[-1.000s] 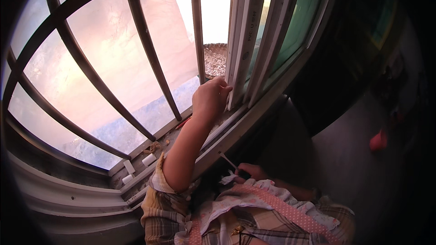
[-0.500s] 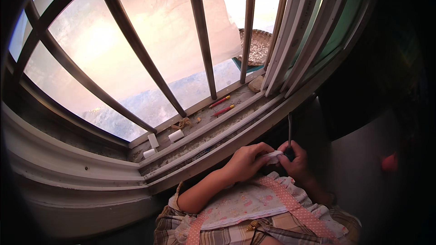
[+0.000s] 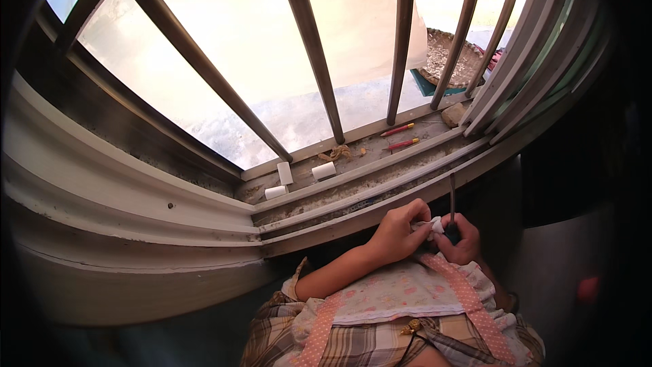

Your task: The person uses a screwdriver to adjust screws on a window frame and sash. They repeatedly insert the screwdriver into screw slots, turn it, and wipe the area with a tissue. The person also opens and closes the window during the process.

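In front of my body, my left hand (image 3: pixel 399 232) pinches a small crumpled white cloth or tissue (image 3: pixel 437 225). My right hand (image 3: pixel 466 243) is closed around the dark handle of what looks like a screwdriver (image 3: pixel 453 196), its thin metal shaft pointing up. The white piece lies between the two hands, touching the right fingers beside the handle. Part of it is hidden by my left fingers. Below the hands is a floral apron (image 3: pixel 387 295) with pink dotted trim.
The window sill ahead holds several short white cylinders (image 3: pixel 324 170), tangled string (image 3: pixel 336 153), two red pencils (image 3: pixel 402 144) and a stone (image 3: pixel 454 115). Metal bars (image 3: pixel 313 47) stand behind them. Outside sits a woven basket (image 3: pixel 441 61) of pale bits. The frame's edge (image 3: pixel 380 211) runs close to my hands.
The view has shifted, so the sill and its things appear farther right and higher. My left fingers have moved on the white piece, which looks more bunched. Both hands stay together.
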Tool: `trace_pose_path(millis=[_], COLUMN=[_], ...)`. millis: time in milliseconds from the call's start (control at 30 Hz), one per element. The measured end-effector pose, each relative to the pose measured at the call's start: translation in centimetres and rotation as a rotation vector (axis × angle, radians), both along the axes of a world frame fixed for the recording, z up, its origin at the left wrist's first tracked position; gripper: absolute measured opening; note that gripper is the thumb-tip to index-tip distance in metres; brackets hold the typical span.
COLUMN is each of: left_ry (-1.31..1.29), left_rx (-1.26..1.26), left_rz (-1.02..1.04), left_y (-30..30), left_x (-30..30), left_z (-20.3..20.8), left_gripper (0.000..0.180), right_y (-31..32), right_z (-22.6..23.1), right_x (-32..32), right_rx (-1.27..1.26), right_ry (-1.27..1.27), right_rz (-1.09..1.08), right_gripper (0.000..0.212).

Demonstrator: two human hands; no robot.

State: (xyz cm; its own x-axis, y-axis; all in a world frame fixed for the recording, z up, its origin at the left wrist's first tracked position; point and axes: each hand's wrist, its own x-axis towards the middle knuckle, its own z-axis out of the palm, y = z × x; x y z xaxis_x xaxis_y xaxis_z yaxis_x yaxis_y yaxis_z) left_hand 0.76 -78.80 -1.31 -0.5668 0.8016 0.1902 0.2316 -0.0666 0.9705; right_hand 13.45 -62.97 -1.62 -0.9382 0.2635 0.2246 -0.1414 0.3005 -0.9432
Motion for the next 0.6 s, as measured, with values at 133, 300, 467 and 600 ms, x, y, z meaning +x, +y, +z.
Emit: trace_pose_path(millis=[133,300,467,600], left_ry=[0.02,0.031,0.083,0.113], left_rx=[0.041,-0.03,0.034,-0.006], left_rz=[-0.028,-0.111,-0.124,-0.188], left_y=[-0.7,-1.4,-2.0,-2.5], left_x=[-0.1,-0.1,-0.4,-0.7], left_z=[-0.4,-0.2,-1.6,-2.3], left_gripper=[0.018,0.026,0.027,0.027], right_y=[-0.8,-0.2,-0.9,-1.2], right_z=[-0.1,-2.6,-3.5,-3.6], right_x=[-0.7,-0.3,-0.1,0.5], right_rx=[0.044,0.134,-0.038,-0.042], right_ry=[-0.045,-0.057,-0.138,-0.179], right_rz=[-0.069,-0.116,-0.143,-0.096], right_gripper=[0.017,0.019,0.024,0.026])
